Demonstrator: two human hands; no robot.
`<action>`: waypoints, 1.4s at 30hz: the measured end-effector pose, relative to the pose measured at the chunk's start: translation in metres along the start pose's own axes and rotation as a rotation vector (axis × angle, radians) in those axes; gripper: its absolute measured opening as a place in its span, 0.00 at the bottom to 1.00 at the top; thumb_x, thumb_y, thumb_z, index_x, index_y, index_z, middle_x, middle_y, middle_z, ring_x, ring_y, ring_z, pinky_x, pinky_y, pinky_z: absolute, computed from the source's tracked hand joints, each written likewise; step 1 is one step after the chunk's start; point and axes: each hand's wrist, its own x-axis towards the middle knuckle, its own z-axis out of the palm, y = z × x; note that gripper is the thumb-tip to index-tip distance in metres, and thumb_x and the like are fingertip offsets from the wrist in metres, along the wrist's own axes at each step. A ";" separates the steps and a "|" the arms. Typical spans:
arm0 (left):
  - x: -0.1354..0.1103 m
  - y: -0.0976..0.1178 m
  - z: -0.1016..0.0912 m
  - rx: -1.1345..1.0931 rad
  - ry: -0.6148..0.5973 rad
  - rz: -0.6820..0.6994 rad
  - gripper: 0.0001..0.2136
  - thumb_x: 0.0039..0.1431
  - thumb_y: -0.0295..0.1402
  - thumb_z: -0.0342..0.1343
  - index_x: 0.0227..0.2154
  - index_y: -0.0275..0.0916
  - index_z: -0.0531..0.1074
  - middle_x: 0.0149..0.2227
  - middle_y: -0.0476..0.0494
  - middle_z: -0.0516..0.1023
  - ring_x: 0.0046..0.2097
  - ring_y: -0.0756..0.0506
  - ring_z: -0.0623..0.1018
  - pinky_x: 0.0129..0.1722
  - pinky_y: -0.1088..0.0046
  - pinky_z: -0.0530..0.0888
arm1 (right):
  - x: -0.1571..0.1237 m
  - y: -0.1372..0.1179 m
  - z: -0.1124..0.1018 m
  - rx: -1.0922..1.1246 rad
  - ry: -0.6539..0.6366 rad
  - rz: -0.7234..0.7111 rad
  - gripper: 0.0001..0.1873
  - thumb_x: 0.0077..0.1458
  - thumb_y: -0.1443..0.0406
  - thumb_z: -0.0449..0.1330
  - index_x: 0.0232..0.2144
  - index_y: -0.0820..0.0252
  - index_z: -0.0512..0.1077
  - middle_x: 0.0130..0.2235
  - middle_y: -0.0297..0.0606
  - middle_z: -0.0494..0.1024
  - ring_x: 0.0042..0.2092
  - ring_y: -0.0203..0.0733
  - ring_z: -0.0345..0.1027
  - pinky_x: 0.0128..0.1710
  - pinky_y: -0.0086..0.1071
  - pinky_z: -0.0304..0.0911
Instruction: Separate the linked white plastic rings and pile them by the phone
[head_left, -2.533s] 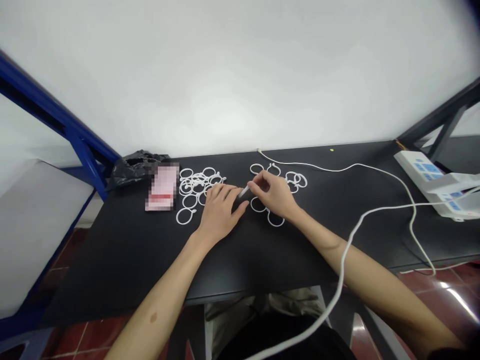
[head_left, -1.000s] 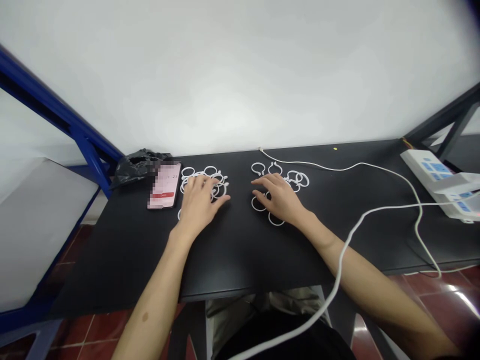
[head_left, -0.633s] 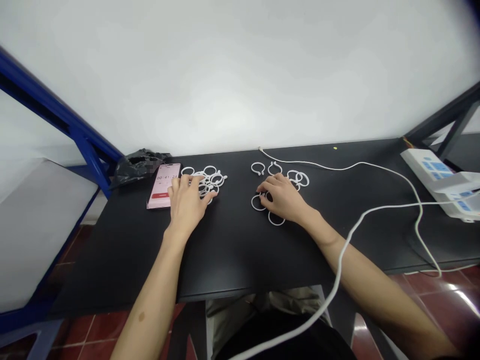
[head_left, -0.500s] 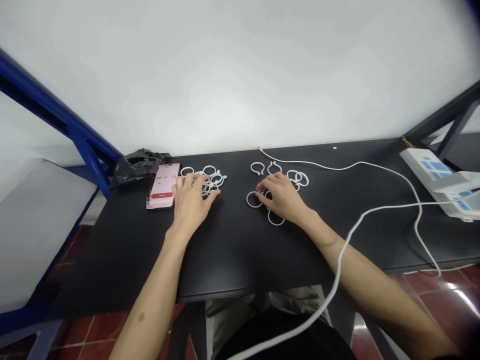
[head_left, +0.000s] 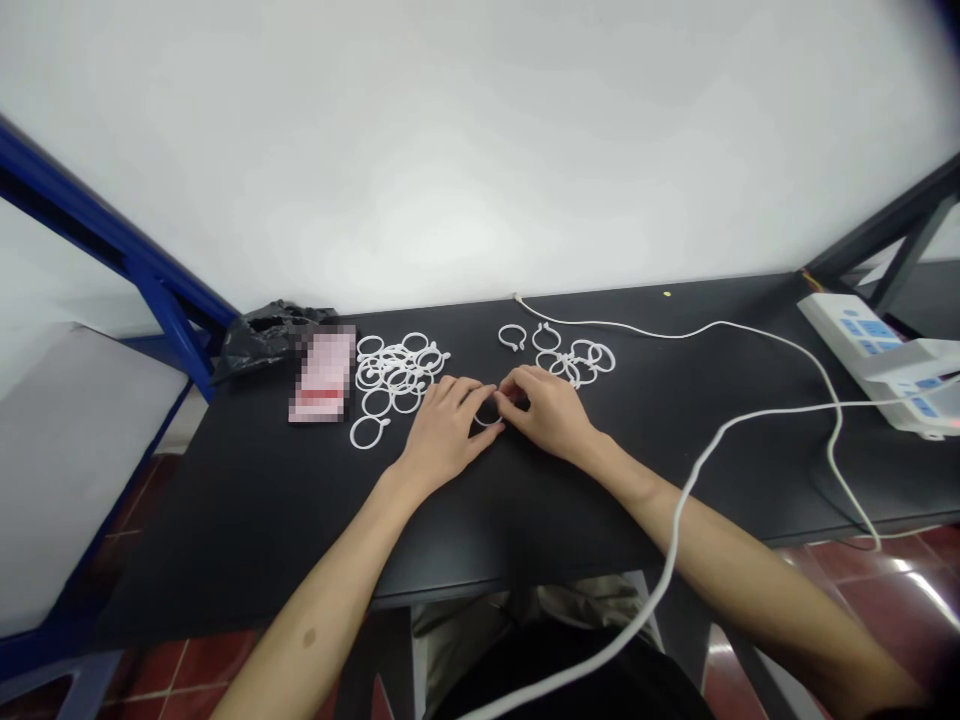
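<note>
1. White ring (head_left: 488,424): located low over the middle of the desk (head_left: 450,535), between the two hands; its lower arc shows, the remainder being partly hidden by fingers.
2. Left hand (head_left: 444,425): back uppermost, gripping the white ring from its left side, with thumb below and forefinger above.
3. Right hand (head_left: 551,410): thumb and fingertips pinched together on the right side of the same ring.
4. Left cluster of rings (head_left: 397,368): many white rings overlapping in a flat heap, beyond and to the left of the left hand; the nearest ring (head_left: 366,432) lies at its lower edge.
5. Right cluster of rings (head_left: 577,362): several overlapping white rings just beyond the right hand; a separate ring (head_left: 512,337) lies to the left of them, its small knobbed ends pointing toward the lower right.
6. Phone (head_left: 324,375): flat, left of the left cluster, its screen pixelated.
7. Black plastic bag (head_left: 274,332): crumpled, beyond the phone near the wall (head_left: 480,150).
8. White device (head_left: 870,345): blue-labelled, at far right.
9. Thick white cable (head_left: 705,460): crosses in front of the right forearm.
</note>
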 end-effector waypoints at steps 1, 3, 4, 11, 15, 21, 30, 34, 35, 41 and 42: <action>0.000 -0.001 0.000 -0.002 0.004 -0.001 0.16 0.62 0.39 0.56 0.50 0.37 0.69 0.47 0.40 0.74 0.48 0.40 0.70 0.49 0.58 0.69 | 0.000 0.000 0.000 0.024 -0.006 0.000 0.06 0.59 0.63 0.58 0.31 0.59 0.70 0.31 0.35 0.74 0.33 0.38 0.68 0.33 0.31 0.63; 0.000 -0.002 -0.002 -0.007 0.022 -0.010 0.16 0.62 0.38 0.56 0.50 0.38 0.69 0.46 0.40 0.73 0.48 0.40 0.70 0.49 0.58 0.70 | 0.000 0.000 -0.001 0.097 -0.027 -0.020 0.06 0.60 0.62 0.58 0.33 0.59 0.71 0.33 0.37 0.76 0.35 0.38 0.70 0.36 0.31 0.65; 0.000 -0.003 -0.004 -0.011 0.036 -0.017 0.15 0.62 0.38 0.55 0.49 0.38 0.69 0.45 0.40 0.73 0.48 0.40 0.70 0.49 0.58 0.70 | -0.001 0.000 -0.002 0.140 -0.041 -0.037 0.06 0.60 0.63 0.57 0.36 0.59 0.71 0.35 0.37 0.76 0.36 0.39 0.71 0.37 0.32 0.66; 0.000 -0.007 -0.011 -0.055 0.085 -0.038 0.14 0.62 0.37 0.57 0.49 0.39 0.69 0.44 0.42 0.73 0.48 0.40 0.70 0.49 0.59 0.70 | -0.002 0.000 -0.003 0.280 -0.065 -0.127 0.11 0.62 0.67 0.54 0.46 0.57 0.71 0.42 0.38 0.78 0.37 0.37 0.72 0.39 0.32 0.68; 0.000 -0.008 -0.010 -0.071 0.078 -0.017 0.14 0.61 0.37 0.58 0.47 0.39 0.69 0.44 0.42 0.74 0.47 0.40 0.70 0.49 0.59 0.70 | -0.001 0.002 -0.002 0.307 -0.031 -0.156 0.08 0.62 0.66 0.54 0.42 0.57 0.71 0.38 0.37 0.77 0.36 0.36 0.71 0.37 0.30 0.68; 0.000 -0.009 -0.010 -0.073 0.087 -0.012 0.12 0.61 0.35 0.58 0.46 0.39 0.69 0.44 0.42 0.74 0.47 0.40 0.70 0.49 0.59 0.70 | 0.000 0.001 0.000 0.304 0.014 -0.210 0.06 0.61 0.68 0.56 0.39 0.57 0.72 0.36 0.36 0.76 0.37 0.37 0.70 0.38 0.30 0.67; -0.017 -0.022 -0.029 0.116 0.140 -0.115 0.15 0.62 0.40 0.56 0.48 0.40 0.71 0.46 0.40 0.75 0.49 0.38 0.70 0.51 0.56 0.69 | 0.000 -0.001 -0.003 0.239 -0.008 -0.092 0.17 0.62 0.64 0.57 0.53 0.54 0.67 0.45 0.39 0.77 0.46 0.43 0.70 0.49 0.39 0.67; -0.038 -0.043 -0.039 0.266 0.228 -0.237 0.18 0.62 0.44 0.54 0.50 0.40 0.71 0.45 0.37 0.75 0.49 0.35 0.70 0.50 0.54 0.68 | 0.002 0.001 -0.003 0.150 -0.004 -0.099 0.13 0.62 0.65 0.56 0.49 0.56 0.70 0.43 0.40 0.77 0.46 0.45 0.68 0.49 0.42 0.66; -0.042 -0.048 -0.039 0.291 0.243 -0.269 0.18 0.62 0.45 0.54 0.50 0.40 0.71 0.45 0.37 0.74 0.48 0.35 0.70 0.49 0.54 0.68 | 0.002 0.001 -0.003 0.137 -0.008 -0.101 0.12 0.62 0.65 0.56 0.48 0.57 0.71 0.43 0.40 0.77 0.46 0.46 0.67 0.49 0.42 0.65; -0.050 -0.057 -0.036 0.328 0.219 -0.376 0.19 0.63 0.45 0.53 0.51 0.40 0.71 0.46 0.36 0.74 0.48 0.34 0.70 0.47 0.54 0.69 | 0.005 0.007 -0.006 0.098 -0.006 -0.124 0.09 0.62 0.65 0.56 0.44 0.58 0.72 0.42 0.41 0.78 0.46 0.47 0.65 0.48 0.42 0.65; -0.050 -0.056 -0.035 0.325 0.215 -0.380 0.20 0.63 0.45 0.53 0.52 0.39 0.71 0.47 0.35 0.73 0.48 0.34 0.70 0.48 0.54 0.69 | 0.005 0.008 -0.007 0.087 0.002 -0.129 0.09 0.62 0.65 0.56 0.43 0.58 0.73 0.41 0.41 0.78 0.45 0.47 0.65 0.49 0.42 0.64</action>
